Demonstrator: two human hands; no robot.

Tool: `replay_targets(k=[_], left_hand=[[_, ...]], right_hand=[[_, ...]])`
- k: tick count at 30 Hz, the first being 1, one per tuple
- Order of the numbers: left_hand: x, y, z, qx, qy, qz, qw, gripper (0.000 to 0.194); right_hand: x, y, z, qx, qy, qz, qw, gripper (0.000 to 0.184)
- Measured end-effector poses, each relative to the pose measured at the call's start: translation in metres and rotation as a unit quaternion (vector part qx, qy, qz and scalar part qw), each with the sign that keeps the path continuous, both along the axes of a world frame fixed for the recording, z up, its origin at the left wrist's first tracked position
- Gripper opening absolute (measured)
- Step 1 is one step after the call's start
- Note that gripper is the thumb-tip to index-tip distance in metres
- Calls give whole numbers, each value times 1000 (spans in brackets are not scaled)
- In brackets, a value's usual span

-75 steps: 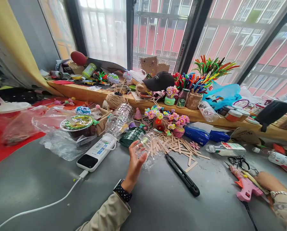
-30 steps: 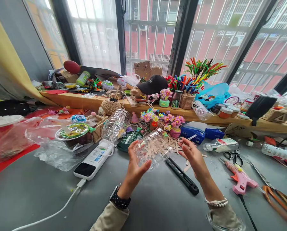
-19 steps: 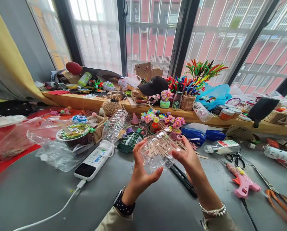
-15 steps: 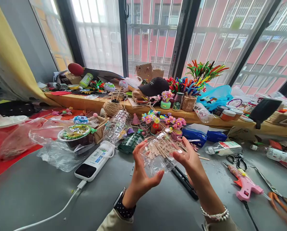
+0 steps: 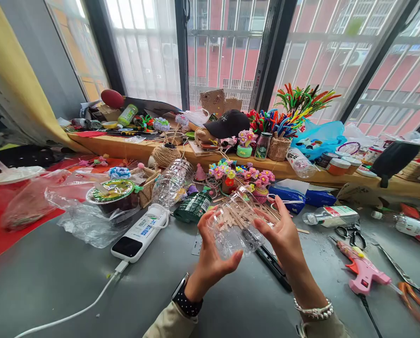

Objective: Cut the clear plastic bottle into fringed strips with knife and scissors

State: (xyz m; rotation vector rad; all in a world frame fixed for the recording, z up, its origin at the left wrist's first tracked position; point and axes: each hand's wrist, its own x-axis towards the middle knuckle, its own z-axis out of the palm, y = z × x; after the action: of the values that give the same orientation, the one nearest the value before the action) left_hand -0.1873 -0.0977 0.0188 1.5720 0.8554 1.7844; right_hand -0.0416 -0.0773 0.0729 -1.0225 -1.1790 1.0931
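A clear, ribbed plastic bottle piece (image 5: 231, 239) lies tilted between my hands, above the table. My left hand (image 5: 213, 251) is curved around its left side, thumb along the near edge. The thumb of my right hand (image 5: 283, 237) meets its right end. Pale loops and a thin tip of what look like small white-handled scissors (image 5: 272, 198) show at the right fingers; the rest is hidden. Through the clear plastic I see wooden craft sticks (image 5: 236, 213) behind. A black utility knife (image 5: 275, 267) lies beneath, partly covered by the bottle and my right hand.
On the right lie a pink glue gun (image 5: 364, 267), black-handled scissors (image 5: 352, 234) and orange-handled scissors (image 5: 412, 293). A white power bank (image 5: 141, 234) with a cable lies left, beside a lidded cup (image 5: 111, 192). Fluffy flowers (image 5: 261, 178) stand behind the sticks.
My right hand has come from beside the glue gun to the bottle, and orange-handled scissors now lie there. Both hands have closed in on the bottle, which has come slightly nearer.
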Motion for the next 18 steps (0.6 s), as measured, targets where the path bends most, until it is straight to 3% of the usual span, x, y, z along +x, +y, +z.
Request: replay_targets(k=[5,9,12,15,18], left_hand=[[1,1,0,-3,-1,3,1000,77],[3,2,0,-38,-69,-3,997,84],[1,4,0,-136,-164,-61,975,94],[-4,9,-2,-261,-214,-139,931,91],[-9,14,-5,-305,-239,-160,908,88]], right_hand=[[0,1,-1,16,-20,-1,1000,104],[-2,1,0,33,-3,-21,999,101],[-4,0,-2,65,-35,-45,996,101],[-4,0,-5,85,-95,-46,991,107],[3,3,-6,88,-129,-26,987,101]])
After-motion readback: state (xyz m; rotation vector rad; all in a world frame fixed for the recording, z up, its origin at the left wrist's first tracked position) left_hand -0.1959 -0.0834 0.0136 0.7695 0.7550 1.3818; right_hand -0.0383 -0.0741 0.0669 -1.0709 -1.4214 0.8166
